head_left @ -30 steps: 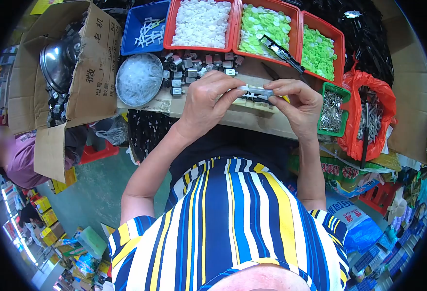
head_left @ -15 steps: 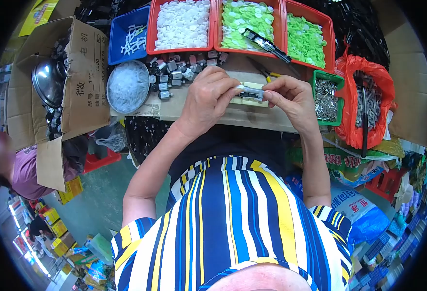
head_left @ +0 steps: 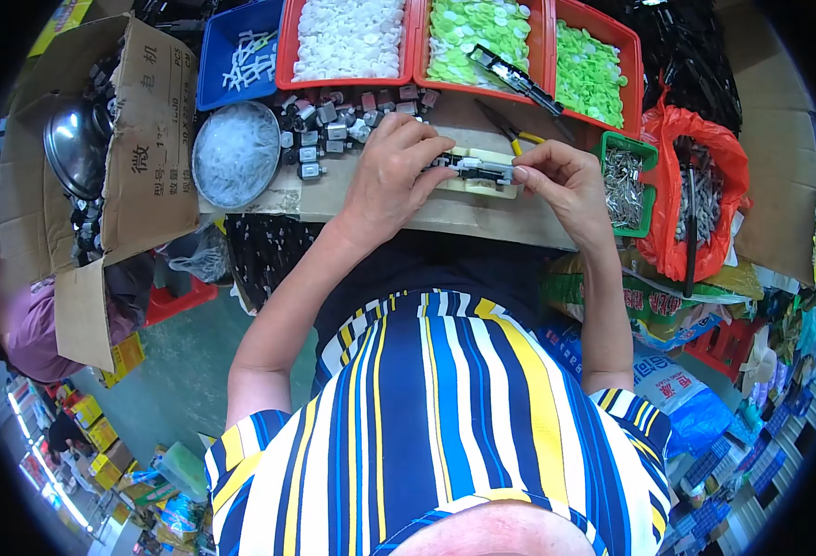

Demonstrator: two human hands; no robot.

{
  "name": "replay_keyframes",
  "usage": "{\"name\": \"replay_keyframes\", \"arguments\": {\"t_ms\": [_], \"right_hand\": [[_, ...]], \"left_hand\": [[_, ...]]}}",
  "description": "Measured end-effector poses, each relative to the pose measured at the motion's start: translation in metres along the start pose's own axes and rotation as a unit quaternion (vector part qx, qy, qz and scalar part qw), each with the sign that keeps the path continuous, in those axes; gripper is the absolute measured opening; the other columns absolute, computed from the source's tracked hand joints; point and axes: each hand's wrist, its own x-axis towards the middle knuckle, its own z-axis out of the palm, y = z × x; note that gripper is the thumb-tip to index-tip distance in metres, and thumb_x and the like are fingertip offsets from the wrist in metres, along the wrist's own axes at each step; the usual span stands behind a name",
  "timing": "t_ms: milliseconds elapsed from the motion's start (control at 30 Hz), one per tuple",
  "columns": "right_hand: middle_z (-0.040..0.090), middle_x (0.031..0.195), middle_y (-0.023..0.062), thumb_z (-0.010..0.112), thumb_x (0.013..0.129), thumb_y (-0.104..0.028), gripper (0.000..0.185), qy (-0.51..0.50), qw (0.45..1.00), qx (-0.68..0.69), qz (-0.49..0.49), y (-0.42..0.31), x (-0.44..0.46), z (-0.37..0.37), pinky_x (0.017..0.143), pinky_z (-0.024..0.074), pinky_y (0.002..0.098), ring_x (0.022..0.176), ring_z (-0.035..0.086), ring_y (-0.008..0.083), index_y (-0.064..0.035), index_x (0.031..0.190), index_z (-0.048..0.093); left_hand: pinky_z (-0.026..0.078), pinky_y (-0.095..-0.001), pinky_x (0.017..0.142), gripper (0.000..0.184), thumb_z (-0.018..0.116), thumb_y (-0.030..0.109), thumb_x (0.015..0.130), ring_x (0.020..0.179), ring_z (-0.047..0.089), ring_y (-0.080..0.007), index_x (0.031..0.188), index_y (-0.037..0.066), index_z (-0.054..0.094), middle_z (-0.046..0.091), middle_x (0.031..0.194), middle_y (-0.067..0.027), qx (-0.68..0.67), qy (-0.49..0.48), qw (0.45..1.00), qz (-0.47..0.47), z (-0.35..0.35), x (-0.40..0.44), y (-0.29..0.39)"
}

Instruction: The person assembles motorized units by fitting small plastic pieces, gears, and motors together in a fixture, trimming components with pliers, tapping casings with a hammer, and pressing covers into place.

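A small black-and-grey plastic assembly (head_left: 484,170) lies lengthwise over a cream block (head_left: 471,187) on the work surface. My left hand (head_left: 391,174) pinches its left end, with thumb and fingers closed. At the grey right end, my right hand (head_left: 564,185) is closed too, thumb against forefinger. The fingertips hide both ends of the assembly. Behind the block lie yellow-handled pliers (head_left: 512,134). Several small motors (head_left: 336,132) are scattered left of the block, near my left hand. Close to my right hand stands a green bin (head_left: 625,185) of small metal parts.
Red trays (head_left: 414,56) of white and green discs line the back, a black strip part (head_left: 512,79) across them. At left are a blue bin (head_left: 212,83), a bowl (head_left: 236,156) and a carton (head_left: 153,148); at right, a red bag (head_left: 649,232). A person (head_left: 65,324) sits far left.
The assembly has come down flatter over the cream block, showing more of its black length. My right hand has shifted slightly right. The whole view has moved a little.
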Motion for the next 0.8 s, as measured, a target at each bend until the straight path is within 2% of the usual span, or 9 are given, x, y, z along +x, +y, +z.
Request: {"name": "replay_keyframes", "arguments": {"t_ms": [267,367,533,800], "right_hand": [[0.064,0.074,-0.0004,0.07,0.086,-0.006,0.008,-0.018,1.0,-0.004,0.004,0.007,0.005,0.002,0.06,0.0426,0.0189,0.068,0.056,0.0035,0.0011,0.09,0.067],[0.06,0.071,-0.0019,0.071,0.085,-0.006,0.011,-0.018,0.999,-0.024,-0.012,0.008,0.005,0.002,0.056,0.0401,0.02,0.064,0.052,0.0028,0.0013,0.09,0.064],[0.052,0.066,-0.002,0.072,0.083,-0.009,0.016,-0.031,0.994,-0.103,0.004,0.01,0.008,-0.001,0.051,0.035,0.0235,0.059,0.044,0.0029,-0.0009,0.088,0.058],[0.051,0.062,0.0017,0.072,0.084,-0.012,0.019,-0.032,0.985,-0.165,-0.036,0.006,0.005,-0.005,0.051,0.0368,0.0272,0.056,0.047,0.0073,-0.0015,0.089,0.057]], "left_hand": [[0.046,-0.04,0.081,0.025,0.075,0.007,0.072,0.092,0.054,-0.0293,0.095,0.001,0.068,0.06,0.089,-0.0106,0.013,-0.01,1.0,0.003,0.002,0.006,0.006],[0.047,-0.0393,0.081,0.023,0.077,0.008,0.073,0.095,0.056,-0.03,0.093,0.002,0.07,0.063,0.089,-0.0104,0.021,-0.023,0.999,0.011,0.008,0.01,0.014],[0.049,-0.0392,0.077,0.018,0.075,0.007,0.073,0.091,0.058,-0.0281,0.089,0.002,0.07,0.062,0.085,-0.0083,0.048,-0.023,0.997,0.059,0.023,0.01,0.011],[0.05,-0.0383,0.075,0.017,0.075,0.006,0.072,0.088,0.059,-0.0278,0.087,0.003,0.068,0.063,0.086,-0.0079,0.075,-0.01,0.994,0.081,0.026,0.009,0.013]]}}
